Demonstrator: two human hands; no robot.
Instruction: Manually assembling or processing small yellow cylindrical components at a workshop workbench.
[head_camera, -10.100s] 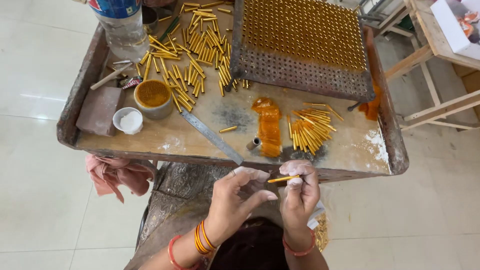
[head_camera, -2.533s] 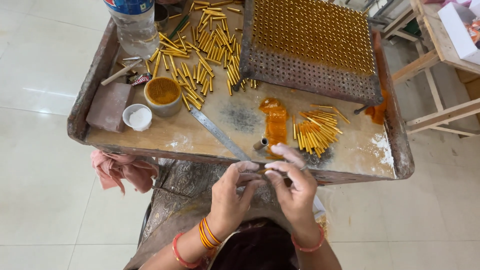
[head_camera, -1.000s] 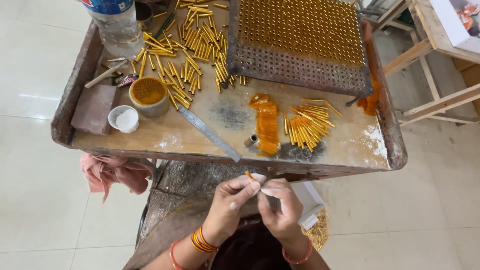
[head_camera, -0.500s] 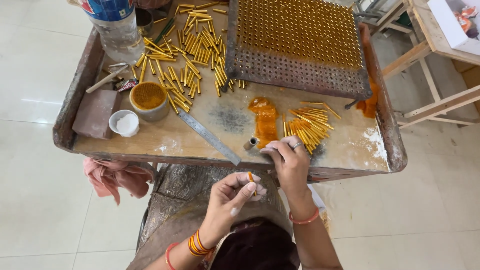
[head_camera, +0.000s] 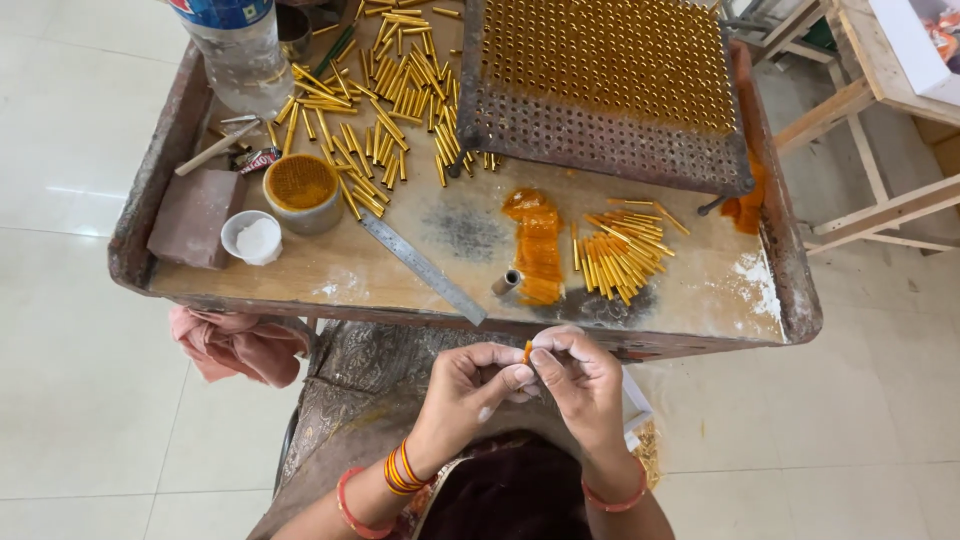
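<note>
My left hand (head_camera: 470, 385) and my right hand (head_camera: 583, 375) meet just below the near rim of the work tray (head_camera: 150, 245). Between their fingertips they pinch a small orange piece (head_camera: 527, 351). On the tray above my hands lies a strip of orange pieces (head_camera: 538, 245), with a small pile of yellow tubes (head_camera: 620, 255) to its right. A short grey tube (head_camera: 506, 282) stands at the strip's near end. Both wrists carry orange and red bangles.
A metal ruler (head_camera: 420, 267) lies diagonally at mid tray. Far left hold many loose yellow tubes (head_camera: 370, 110), a bowl of yellow paste (head_camera: 302, 190), a white cap (head_camera: 252, 238), a brown block (head_camera: 195, 217) and a plastic bottle (head_camera: 235, 45). A perforated rack of yellow tubes (head_camera: 605, 85) fills the far right. Pink cloth (head_camera: 240, 345) hangs below.
My right hand has drawn back from the orange strip on the tray to join my left hand, and both now pinch the small orange piece.
</note>
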